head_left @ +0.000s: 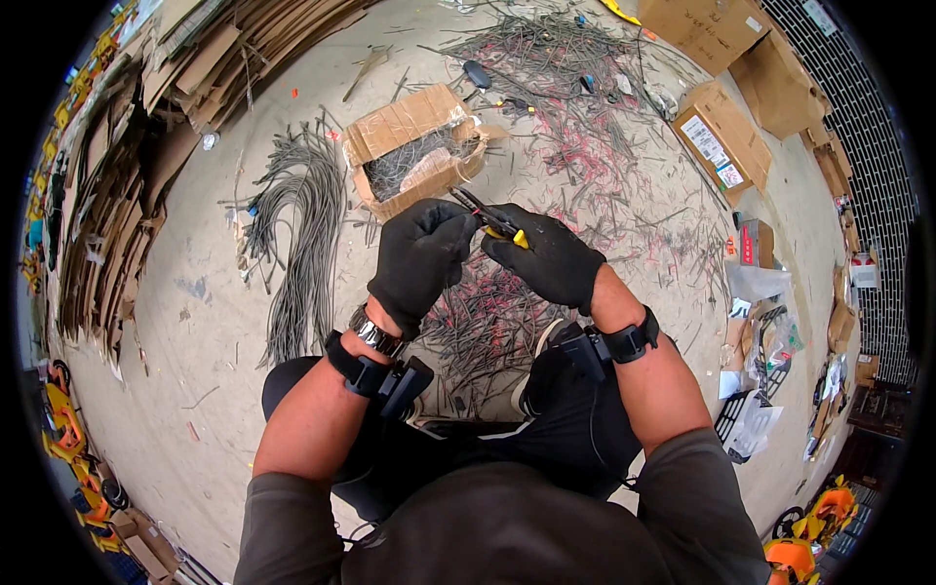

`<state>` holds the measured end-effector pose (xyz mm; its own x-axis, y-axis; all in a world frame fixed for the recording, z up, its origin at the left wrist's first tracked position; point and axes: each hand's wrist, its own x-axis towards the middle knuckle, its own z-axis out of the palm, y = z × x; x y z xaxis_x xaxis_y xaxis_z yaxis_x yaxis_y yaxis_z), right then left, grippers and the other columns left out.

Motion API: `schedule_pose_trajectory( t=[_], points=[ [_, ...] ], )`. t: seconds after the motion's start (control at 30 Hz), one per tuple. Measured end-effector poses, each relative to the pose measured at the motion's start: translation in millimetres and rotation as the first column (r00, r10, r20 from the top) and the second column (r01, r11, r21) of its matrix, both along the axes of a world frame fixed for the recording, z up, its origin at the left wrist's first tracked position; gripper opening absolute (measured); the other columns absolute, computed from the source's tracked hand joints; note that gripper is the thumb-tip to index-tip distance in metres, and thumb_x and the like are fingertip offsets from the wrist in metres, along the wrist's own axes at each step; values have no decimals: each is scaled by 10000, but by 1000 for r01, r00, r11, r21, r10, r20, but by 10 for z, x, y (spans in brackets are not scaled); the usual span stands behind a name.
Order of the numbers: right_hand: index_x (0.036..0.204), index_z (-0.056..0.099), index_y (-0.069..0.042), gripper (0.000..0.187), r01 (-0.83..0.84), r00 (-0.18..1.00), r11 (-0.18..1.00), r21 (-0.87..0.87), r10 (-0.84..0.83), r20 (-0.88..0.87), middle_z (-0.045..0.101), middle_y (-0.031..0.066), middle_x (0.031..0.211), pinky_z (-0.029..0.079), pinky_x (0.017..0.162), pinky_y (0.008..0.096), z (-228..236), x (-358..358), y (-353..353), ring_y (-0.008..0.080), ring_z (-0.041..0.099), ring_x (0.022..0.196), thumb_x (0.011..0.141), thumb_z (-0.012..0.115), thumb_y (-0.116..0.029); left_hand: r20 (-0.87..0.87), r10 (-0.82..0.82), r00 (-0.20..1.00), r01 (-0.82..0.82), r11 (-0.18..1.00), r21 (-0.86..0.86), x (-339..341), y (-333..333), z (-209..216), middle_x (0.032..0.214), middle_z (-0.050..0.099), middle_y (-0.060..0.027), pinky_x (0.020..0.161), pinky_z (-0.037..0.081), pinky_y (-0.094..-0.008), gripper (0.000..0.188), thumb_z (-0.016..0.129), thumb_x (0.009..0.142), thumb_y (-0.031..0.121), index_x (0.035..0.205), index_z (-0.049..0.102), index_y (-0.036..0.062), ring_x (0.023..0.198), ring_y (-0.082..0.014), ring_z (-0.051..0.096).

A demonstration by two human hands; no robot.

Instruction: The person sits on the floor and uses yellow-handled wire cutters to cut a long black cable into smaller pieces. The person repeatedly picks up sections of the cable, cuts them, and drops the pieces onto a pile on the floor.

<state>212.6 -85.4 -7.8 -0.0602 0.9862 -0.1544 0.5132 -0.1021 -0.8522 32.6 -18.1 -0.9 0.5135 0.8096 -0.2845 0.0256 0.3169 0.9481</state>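
Note:
My left hand and my right hand, both in black gloves, meet in front of me over the concrete floor. My right hand grips a small hand tool with yellow and black handles, its dark jaws pointing up left toward my left hand. My left hand is closed by the tool's jaws; what it pinches is too small to make out. Below my hands lies a heap of cut grey and red wire pieces. A metal watch and black wrist straps sit on my forearms.
An open cardboard box holding grey wires stands just beyond my hands. A bundle of long grey cables lies to the left. Flattened cardboard is piled at far left, more boxes at upper right, paper and plastic litter at right.

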Motion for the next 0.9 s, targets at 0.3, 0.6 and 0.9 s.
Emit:
schedule_pose_trajectory(
  t=[0.3,0.6,0.9],
  points=[
    [1179,555,-53,350,11,999,999,35,-12,44,642,229,938,480,749,430,23,46,8,396,628,875,891,591,-250,-22,-55,998,54,997,-55,1,-4,5,652,585,-14,429,378,-213,160,654,887,183,895,645,23,475,-74,497],
    [1033,608,-56,274,41,990,996,76,-51,135,645,219,892,479,740,452,121,193,57,415,614,862,885,594,-286,-36,17,999,16,645,764,-20,-91,17,969,621,-130,661,461,-278,66,648,817,7,879,639,-15,777,-153,580],
    [950,628,-77,216,-93,989,981,170,72,126,651,160,829,480,704,438,51,251,40,373,624,789,888,577,-278,-46,-266,963,210,632,746,67,-195,13,811,592,-128,614,440,-307,75,634,839,6,898,588,3,684,-222,575]
  ],
)
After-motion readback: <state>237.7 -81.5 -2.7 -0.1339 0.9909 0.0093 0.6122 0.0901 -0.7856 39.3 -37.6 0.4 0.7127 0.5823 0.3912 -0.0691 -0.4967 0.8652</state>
